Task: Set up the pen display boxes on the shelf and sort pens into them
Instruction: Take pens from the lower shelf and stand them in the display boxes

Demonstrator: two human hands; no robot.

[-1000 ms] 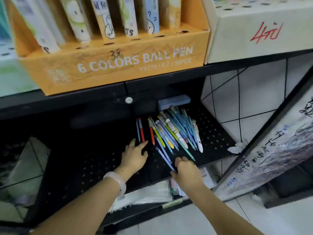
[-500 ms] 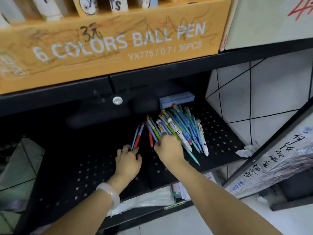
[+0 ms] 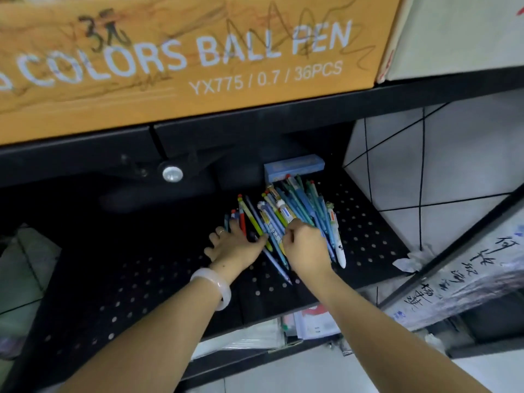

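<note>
Both hands work a pile of pens point(image 3: 295, 219) lying on the black perforated shelf point(image 3: 365, 234). Left hand point(image 3: 235, 246) lies flat, fingers spread, touching the pile's left edge. Right hand point(image 3: 307, 246) curls around several pens. An orange box point(image 3: 181, 61) sits on the shelf above.

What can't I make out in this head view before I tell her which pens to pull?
- Right hand: whether its grip has closed on pens; its back hides the fingertips.
- Heap of blue and green pens: count and lower ends, covered by both hands.
- Left hand: pens beneath it are hidden.
- Orange cardboard display box: top and contents cut off by the upper edge.
- Small pale blue box: label too blurred.
</note>
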